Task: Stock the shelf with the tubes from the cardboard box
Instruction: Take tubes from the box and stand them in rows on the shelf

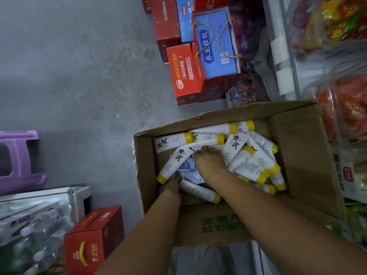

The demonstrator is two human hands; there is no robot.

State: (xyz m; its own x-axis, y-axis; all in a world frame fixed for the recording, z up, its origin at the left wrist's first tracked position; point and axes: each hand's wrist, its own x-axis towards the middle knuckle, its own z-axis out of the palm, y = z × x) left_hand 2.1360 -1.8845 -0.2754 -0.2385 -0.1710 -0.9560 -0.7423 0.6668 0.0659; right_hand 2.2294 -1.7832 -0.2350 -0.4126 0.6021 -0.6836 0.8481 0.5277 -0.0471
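An open cardboard box (297,147) stands on the floor and holds several white tubes with yellow caps (256,165), lying jumbled. Both my hands are down inside it. My left hand (171,185) is at the box's left side and holds a tilted tube (174,163) near its yellow cap; its fingers are hidden under that tube. In the middle of the pile, my right hand (209,162) has its fingers curled round a white tube (206,140). A blue-and-white tube (189,165) lies between my hands.
Shelves with snack bags (345,108) run along the right edge. Red and blue gift boxes (198,56) stand on the concrete floor beyond the box. A purple stool (17,159) is at the left, with a red carton (93,239) and packed water bottles (35,231) at the lower left.
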